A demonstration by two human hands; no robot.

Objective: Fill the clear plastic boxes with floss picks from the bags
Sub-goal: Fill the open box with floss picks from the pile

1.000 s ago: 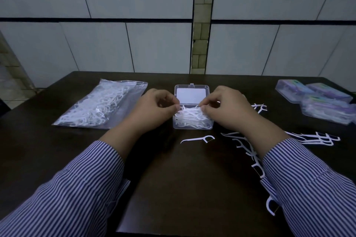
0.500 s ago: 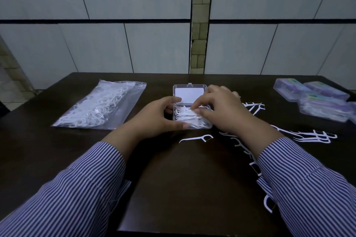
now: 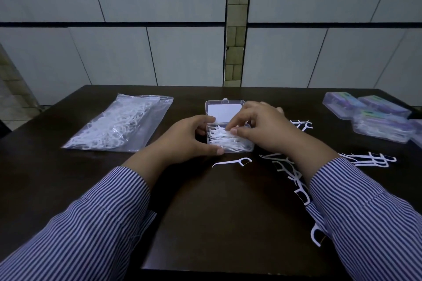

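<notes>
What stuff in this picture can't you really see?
Head view only:
- Right side of the open clear box: covered by the right hand.
- Some loose floss picks: run under the right sleeve.
- Closed boxes at far right: cut off by the frame edge, labels too blurred to read.
- Picks in the bag: tangled, too small to count.

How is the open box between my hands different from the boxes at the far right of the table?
The open box has its lid laid back; the boxes at the far right are shut. The open box sits between the left hand and right hand; the far-right ones lie untouched, clustered together. Both are clear plastic and hold white floss picks.
</notes>
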